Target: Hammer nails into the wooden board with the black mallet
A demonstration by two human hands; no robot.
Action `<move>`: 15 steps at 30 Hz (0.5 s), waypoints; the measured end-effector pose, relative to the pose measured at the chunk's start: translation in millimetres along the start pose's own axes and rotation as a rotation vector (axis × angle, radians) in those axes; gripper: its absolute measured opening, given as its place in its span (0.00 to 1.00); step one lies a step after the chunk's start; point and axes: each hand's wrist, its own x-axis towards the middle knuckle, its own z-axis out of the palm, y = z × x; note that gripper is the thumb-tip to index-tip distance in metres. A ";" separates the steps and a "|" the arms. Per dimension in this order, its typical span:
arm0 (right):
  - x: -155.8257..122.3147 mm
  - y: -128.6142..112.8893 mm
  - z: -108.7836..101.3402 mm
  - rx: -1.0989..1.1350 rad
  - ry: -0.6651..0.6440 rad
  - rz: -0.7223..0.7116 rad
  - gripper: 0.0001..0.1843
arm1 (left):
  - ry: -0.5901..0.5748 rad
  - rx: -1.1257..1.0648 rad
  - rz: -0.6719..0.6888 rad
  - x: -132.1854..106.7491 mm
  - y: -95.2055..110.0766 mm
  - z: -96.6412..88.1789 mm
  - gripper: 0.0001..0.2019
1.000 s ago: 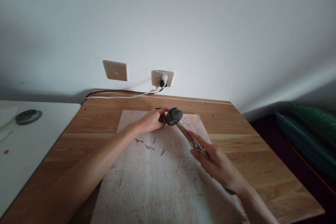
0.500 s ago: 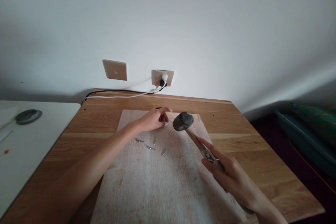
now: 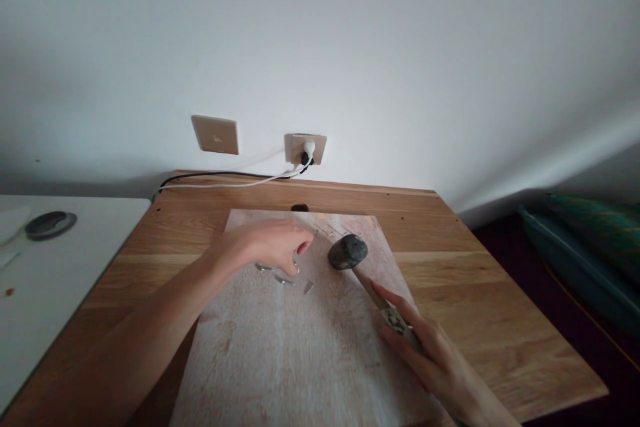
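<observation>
My right hand point(image 3: 425, 353) is wrapped round the handle of a rubber mallet point(image 3: 349, 251), whose dark head hovers over the upper right of a pale wooden board point(image 3: 280, 353). Loose small metal fasteners point(image 3: 284, 280), like screws or nails, lie on the board left of the mallet; one point(image 3: 309, 287) is a little apart. Over them is my left hand point(image 3: 280, 243), its fingers curved and thumb apart from the index finger, with the thumb tip beside a fastener. Small upright fasteners point(image 3: 331, 233) stand in a row near the board's far edge, partly behind the mallet head.
The board lies on a wooden table point(image 3: 450, 293) with a round hole point(image 3: 299, 207) near the wall. White and black cables point(image 3: 225, 183) run from a wall socket point(image 3: 306, 149) along its back edge. At left, a white table point(image 3: 60, 280) bears a dark round object point(image 3: 51, 225). Cushions point(image 3: 590, 267) lie at right.
My left hand has moved away from a fastener near the board's far edge, toward me and left, to the loose fasteners. The mallet head has come slightly lower in view, still held.
</observation>
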 end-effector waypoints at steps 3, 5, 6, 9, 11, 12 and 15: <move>0.0 -0.1 1.5 -0.009 -0.054 0.032 0.30 | -0.037 0.029 0.005 2.0 6.0 7.0 0.13; 0.6 -0.8 1.4 -0.015 -0.068 0.043 0.30 | -0.045 0.025 0.023 3.2 9.4 9.2 0.14; 0.8 -1.5 1.2 -0.019 -0.067 0.046 0.30 | -0.046 0.024 0.036 3.7 10.6 9.5 0.14; 1.1 -4.7 0.5 -0.014 -0.064 0.053 0.30 | -0.027 0.018 0.078 6.4 8.9 8.3 0.13; 1.1 -6.4 0.1 0.002 -0.068 0.056 0.29 | 0.014 -0.011 0.110 10.1 0.7 6.0 0.12; 1.0 -6.6 0.0 0.009 -0.075 0.058 0.30 | 0.044 -0.035 0.125 12.5 -5.5 4.7 0.11; 0.3 -4.2 0.3 0.006 -0.084 0.077 0.30 | 0.158 -0.121 0.151 20.1 -27.9 2.2 0.08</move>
